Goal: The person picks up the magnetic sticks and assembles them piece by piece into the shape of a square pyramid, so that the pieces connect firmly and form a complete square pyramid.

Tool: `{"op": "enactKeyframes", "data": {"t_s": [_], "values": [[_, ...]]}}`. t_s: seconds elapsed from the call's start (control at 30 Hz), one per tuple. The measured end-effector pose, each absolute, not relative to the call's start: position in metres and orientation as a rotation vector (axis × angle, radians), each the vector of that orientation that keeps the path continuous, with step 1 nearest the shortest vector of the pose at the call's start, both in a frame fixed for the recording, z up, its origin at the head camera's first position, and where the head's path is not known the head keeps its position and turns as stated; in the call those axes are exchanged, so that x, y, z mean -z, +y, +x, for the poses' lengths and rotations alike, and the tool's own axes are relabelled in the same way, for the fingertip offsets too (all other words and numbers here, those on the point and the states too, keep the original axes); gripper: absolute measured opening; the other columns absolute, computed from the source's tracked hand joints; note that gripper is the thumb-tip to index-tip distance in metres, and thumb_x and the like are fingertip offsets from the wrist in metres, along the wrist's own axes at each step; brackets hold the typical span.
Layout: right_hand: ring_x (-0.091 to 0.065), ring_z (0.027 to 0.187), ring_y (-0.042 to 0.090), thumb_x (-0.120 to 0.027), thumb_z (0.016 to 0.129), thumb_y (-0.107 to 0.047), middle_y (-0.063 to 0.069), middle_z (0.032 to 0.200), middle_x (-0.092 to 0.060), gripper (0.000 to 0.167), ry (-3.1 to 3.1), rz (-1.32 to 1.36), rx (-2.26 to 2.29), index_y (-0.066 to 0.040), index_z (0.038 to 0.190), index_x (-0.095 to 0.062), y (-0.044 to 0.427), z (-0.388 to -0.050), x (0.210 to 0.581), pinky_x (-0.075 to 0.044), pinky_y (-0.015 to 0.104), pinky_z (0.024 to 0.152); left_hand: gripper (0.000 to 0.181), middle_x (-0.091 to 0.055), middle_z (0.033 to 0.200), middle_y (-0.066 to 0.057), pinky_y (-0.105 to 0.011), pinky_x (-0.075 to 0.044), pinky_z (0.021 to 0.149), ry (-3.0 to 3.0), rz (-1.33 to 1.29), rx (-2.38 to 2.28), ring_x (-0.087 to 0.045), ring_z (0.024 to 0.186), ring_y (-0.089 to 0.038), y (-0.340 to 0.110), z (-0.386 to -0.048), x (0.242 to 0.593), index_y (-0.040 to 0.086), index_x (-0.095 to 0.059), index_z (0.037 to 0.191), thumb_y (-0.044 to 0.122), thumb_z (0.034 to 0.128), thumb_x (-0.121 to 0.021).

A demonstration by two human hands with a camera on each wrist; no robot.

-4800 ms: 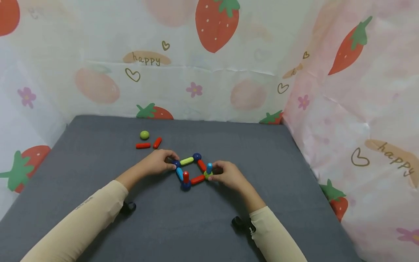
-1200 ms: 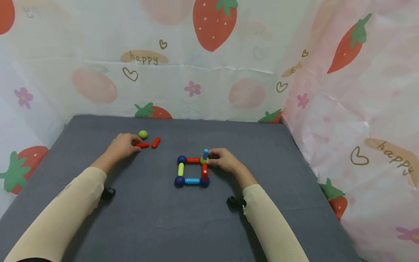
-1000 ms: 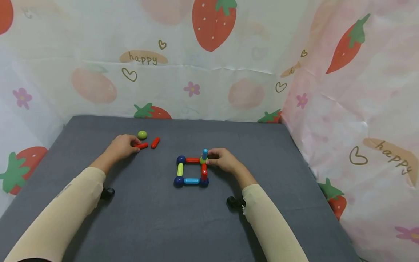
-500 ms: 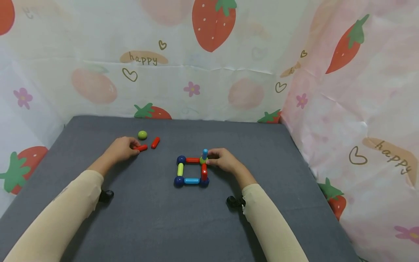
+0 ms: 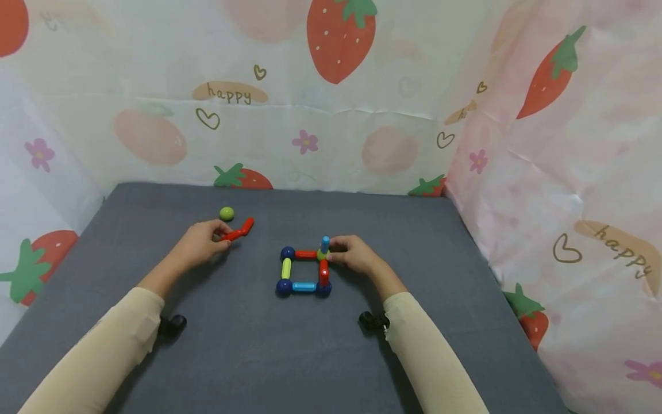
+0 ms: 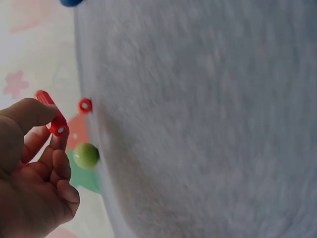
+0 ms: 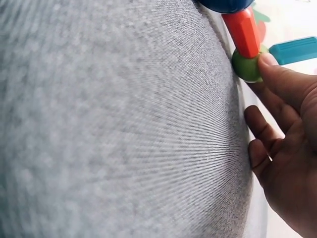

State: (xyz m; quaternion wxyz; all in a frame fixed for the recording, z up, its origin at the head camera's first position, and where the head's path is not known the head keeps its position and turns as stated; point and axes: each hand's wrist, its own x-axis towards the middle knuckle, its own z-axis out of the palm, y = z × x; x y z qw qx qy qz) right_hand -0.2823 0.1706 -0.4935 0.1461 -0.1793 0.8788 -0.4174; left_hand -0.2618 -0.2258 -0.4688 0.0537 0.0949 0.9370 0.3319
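My left hand [image 5: 199, 244] pinches a red rod [image 5: 232, 236] between thumb and fingers; the left wrist view shows that rod [image 6: 55, 116] lifted off the cloth. In the head view its far end meets or overlaps a second red rod [image 5: 248, 225]; in the left wrist view a gap shows between them. A loose green ball [image 5: 226, 214] lies just behind. My right hand [image 5: 354, 253] pinches the green ball [image 7: 246, 67] at the far right corner of a square of rods and balls. A blue rod [image 5: 325, 244] stands on that corner, and a red rod [image 5: 324, 273] stands on the near right one.
The square's other corners are dark blue balls, one at the near left [image 5: 284, 287] and one at the far left [image 5: 287, 253]. A grey cloth [image 5: 269, 368] covers the table. Behind it hangs a strawberry-print curtain [image 5: 331, 115].
The square has been turned since the earliest frame. My left hand has left it, taken hold of a red rod and moved that rod a little right and nearer. My right hand stays at the green corner ball.
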Motion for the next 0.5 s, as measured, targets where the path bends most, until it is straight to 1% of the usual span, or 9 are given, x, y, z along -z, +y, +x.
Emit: {"op": "enactKeyframes", "data": {"t_s": [0.17, 0.27, 0.4, 0.5], "values": [[-0.06, 0.105, 0.019, -0.073, 0.097, -0.019, 0.005, 0.118, -0.071, 0.028, 2.535, -0.523, 1.194, -0.011, 0.123, -0.073, 0.171, -0.283, 0.493, -0.05, 0.036, 0.094, 0.026, -0.068, 0.11, -0.016, -0.034, -0.047, 0.063, 2.872, 0.295, -1.041, -0.056, 0.076, -0.023, -0.216, -0.25, 0.459, 0.006, -0.065, 0.121, 0.016, 0.0982, -0.068], [-0.06, 0.104, 0.019, -0.073, 0.097, -0.019, 0.005, 0.117, -0.071, 0.028, 2.534, -0.526, 1.195, -0.01, 0.123, -0.073, 0.171, -0.283, 0.493, -0.05, 0.036, 0.093, 0.028, -0.066, 0.106, -0.015, -0.035, -0.045, 0.064, 2.875, 0.299, -1.084, -0.054, 0.079, -0.025, -0.209, -0.242, 0.456, 0.006, -0.063, 0.123, 0.017, 0.098, -0.068], [-0.06, 0.105, 0.019, -0.073, 0.097, -0.019, 0.005, 0.118, -0.071, 0.028, 2.536, -0.534, 1.192, -0.009, 0.123, -0.073, 0.171, -0.282, 0.492, -0.05, 0.037, 0.094, 0.028, -0.063, 0.106, -0.014, -0.035, -0.042, 0.065, 2.871, 0.302, -1.144, -0.05, 0.085, -0.025, -0.2, -0.231, 0.454, 0.007, -0.062, 0.123, 0.017, 0.0978, -0.068], [-0.06, 0.105, 0.019, -0.073, 0.097, -0.019, 0.005, 0.118, -0.071, 0.028, 2.541, -0.533, 1.187, -0.01, 0.123, -0.073, 0.17, -0.281, 0.492, -0.051, 0.037, 0.093, 0.027, -0.063, 0.11, -0.013, -0.035, -0.043, 0.064, 2.847, 0.315, -1.196, -0.049, 0.088, -0.026, -0.192, -0.222, 0.454, 0.009, -0.062, 0.123, 0.017, 0.0979, -0.068]]}}
